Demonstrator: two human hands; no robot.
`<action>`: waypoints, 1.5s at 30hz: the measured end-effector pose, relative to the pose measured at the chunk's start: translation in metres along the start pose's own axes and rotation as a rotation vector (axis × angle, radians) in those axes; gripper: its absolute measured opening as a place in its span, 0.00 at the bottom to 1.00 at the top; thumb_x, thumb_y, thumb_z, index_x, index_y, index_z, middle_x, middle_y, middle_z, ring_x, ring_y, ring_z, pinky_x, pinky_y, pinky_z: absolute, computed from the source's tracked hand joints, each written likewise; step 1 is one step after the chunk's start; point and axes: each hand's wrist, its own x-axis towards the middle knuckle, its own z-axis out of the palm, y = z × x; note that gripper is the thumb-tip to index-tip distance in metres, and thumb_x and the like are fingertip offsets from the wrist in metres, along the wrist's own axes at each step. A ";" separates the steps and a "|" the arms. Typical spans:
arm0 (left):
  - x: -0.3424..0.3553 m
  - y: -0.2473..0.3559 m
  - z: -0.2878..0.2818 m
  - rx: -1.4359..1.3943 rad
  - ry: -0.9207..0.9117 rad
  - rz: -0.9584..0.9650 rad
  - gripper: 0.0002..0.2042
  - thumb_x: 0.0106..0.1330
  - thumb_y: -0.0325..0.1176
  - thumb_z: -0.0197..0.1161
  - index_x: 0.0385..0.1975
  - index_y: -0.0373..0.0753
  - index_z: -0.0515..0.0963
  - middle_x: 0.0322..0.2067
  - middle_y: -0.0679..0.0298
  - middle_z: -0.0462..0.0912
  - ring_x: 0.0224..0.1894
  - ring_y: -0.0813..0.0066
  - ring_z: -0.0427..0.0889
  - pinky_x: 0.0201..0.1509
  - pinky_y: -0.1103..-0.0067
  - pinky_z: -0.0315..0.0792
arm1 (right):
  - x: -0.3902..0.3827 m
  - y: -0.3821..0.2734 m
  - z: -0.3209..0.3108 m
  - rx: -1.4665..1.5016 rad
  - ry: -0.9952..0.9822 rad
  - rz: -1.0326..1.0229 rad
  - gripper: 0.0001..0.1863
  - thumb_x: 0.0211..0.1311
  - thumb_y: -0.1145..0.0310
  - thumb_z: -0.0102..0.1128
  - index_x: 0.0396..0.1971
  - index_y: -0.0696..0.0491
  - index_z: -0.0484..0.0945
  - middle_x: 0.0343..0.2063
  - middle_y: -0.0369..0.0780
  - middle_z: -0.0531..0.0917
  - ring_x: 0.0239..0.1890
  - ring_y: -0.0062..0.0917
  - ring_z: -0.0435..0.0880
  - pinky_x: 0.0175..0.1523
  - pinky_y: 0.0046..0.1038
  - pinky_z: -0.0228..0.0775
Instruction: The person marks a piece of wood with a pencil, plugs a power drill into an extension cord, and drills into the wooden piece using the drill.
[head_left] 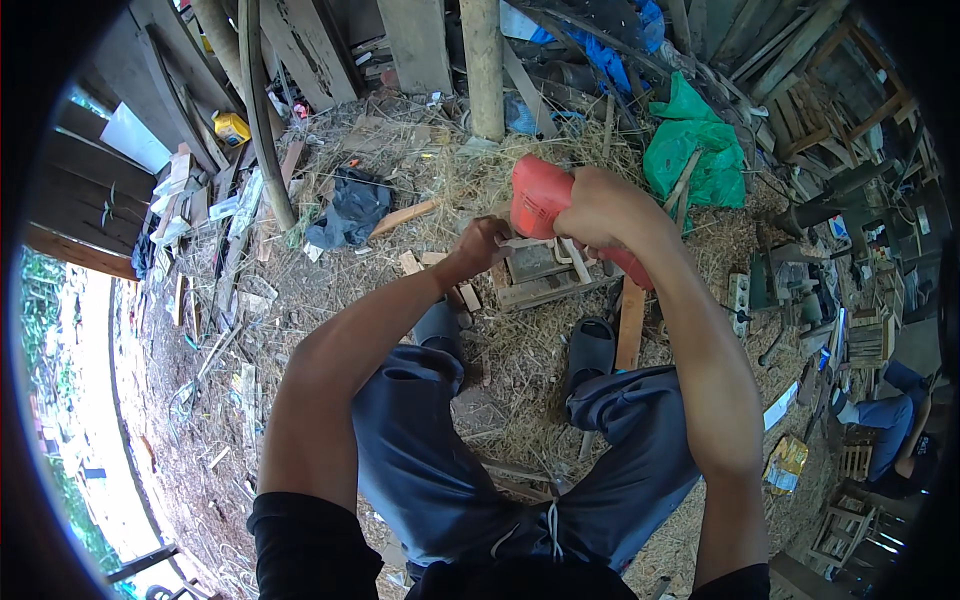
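Observation:
My right hand (pixel 605 210) is wrapped round a red tool with a rounded body (pixel 537 197); its exact kind cannot be made out. A lower red part (pixel 630 268) shows below my wrist. My left hand (pixel 483 245) is closed in a pinch on a thin pale strip (pixel 520 242), just left of the red tool. Under both hands lies a low wooden block with a greyish top (pixel 540 265). A pale hooked piece (pixel 572 258) sits over this block, partly hidden by my right hand.
Dark slippers (pixel 592 350) are on my feet. A reddish board (pixel 631 325) lies beside the right one. Straw and wood scraps cover the ground. Black plastic (pixel 355 205), a post (pixel 484 70) and green plastic (pixel 700 150) stand beyond. Another person (pixel 895 420) sits far right.

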 end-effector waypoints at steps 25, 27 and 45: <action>0.000 -0.007 0.003 0.007 0.002 -0.032 0.16 0.44 0.33 0.75 0.29 0.32 0.79 0.29 0.55 0.82 0.33 0.60 0.83 0.38 0.71 0.76 | 0.004 -0.004 0.001 0.031 -0.063 0.058 0.11 0.44 0.73 0.53 0.28 0.61 0.80 0.20 0.46 0.82 0.24 0.31 0.85 0.31 0.32 0.76; 0.001 -0.007 0.003 0.018 -0.004 -0.036 0.16 0.44 0.33 0.75 0.29 0.32 0.79 0.29 0.55 0.82 0.33 0.60 0.83 0.38 0.71 0.76 | 0.004 -0.004 0.000 0.031 -0.069 0.073 0.11 0.44 0.73 0.53 0.28 0.61 0.80 0.20 0.46 0.82 0.23 0.31 0.85 0.31 0.31 0.76; 0.001 0.004 0.001 0.022 0.001 -0.141 0.13 0.43 0.29 0.72 0.29 0.33 0.80 0.30 0.54 0.82 0.32 0.61 0.83 0.39 0.72 0.77 | 0.006 -0.017 0.001 0.013 -0.059 0.071 0.09 0.40 0.77 0.51 0.23 0.62 0.79 0.17 0.46 0.81 0.18 0.30 0.84 0.27 0.29 0.75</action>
